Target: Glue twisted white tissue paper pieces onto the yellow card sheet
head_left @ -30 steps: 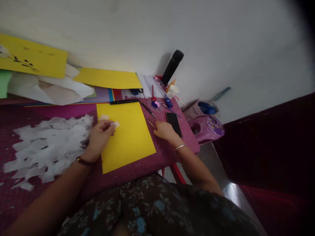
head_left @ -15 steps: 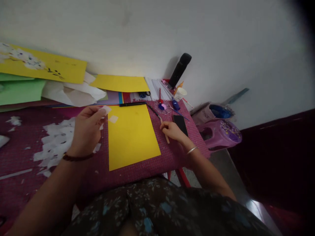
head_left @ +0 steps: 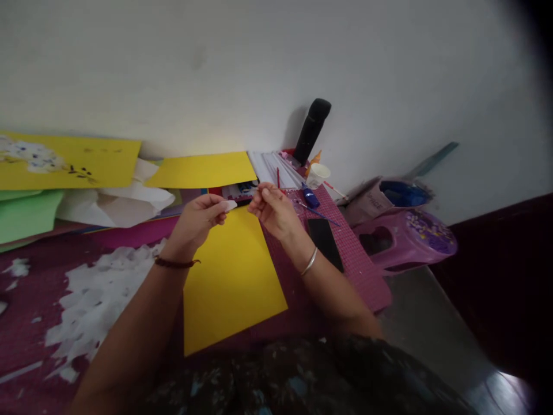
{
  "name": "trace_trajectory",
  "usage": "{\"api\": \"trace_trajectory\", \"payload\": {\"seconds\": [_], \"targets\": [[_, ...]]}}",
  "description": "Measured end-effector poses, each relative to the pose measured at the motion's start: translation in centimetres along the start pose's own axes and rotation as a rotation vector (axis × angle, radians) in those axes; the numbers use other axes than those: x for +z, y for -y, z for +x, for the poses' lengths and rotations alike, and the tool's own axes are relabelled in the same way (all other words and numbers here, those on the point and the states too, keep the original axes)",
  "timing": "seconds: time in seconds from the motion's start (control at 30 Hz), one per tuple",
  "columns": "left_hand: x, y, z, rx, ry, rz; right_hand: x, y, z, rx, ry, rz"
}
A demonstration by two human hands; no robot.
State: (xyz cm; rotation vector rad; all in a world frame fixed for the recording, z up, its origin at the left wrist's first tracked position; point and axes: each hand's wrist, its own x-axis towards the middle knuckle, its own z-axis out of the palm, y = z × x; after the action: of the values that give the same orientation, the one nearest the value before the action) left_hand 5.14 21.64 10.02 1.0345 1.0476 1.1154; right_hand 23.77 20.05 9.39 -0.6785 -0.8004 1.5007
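Two hands up over one yellow sheet (head_left: 228, 276): left hand (head_left: 196, 219) fingers (head_left: 215, 202) clamped on one white scrap (head_left: 230, 204), right hand (head_left: 274, 207) fingers pinched together just beside it. Two more sheets (head_left: 201, 170) behind, one phone (head_left: 326, 245).

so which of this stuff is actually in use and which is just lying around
In use: left hand, paper bit, right hand (pinching something thin), yellow sheet, white scraps.
Lying about: phone, blue bottle, cup, pink stool, black tube.
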Motion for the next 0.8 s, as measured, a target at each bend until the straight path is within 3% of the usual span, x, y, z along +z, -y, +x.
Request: {"api": "trace_trajectory", "payload": {"seconds": [0.13, 0.3, 0.57, 0.8], "targets": [[-0.5, 1.2, 1.7, 0.000, 0.009, 0.051, -0.6, -2.7, 2.2, -0.081, -0.050, -0.305], [-0.7, 2.4, 2.9, 0.033, 0.056, 0.204, -1.4, -3.9, 2.7, -0.143, 0.022, -0.650], [0.0, 2.2, 2.5, 0.029, 0.055, 0.214, -2.2, -4.5, 2.2, -0.143, 0.008, -0.728], [-0.4, 1.8, 2.2, 0.112, 0.122, 0.294, -1.7, -4.4, 1.3, -0.086, -0.002, -0.690]]}}
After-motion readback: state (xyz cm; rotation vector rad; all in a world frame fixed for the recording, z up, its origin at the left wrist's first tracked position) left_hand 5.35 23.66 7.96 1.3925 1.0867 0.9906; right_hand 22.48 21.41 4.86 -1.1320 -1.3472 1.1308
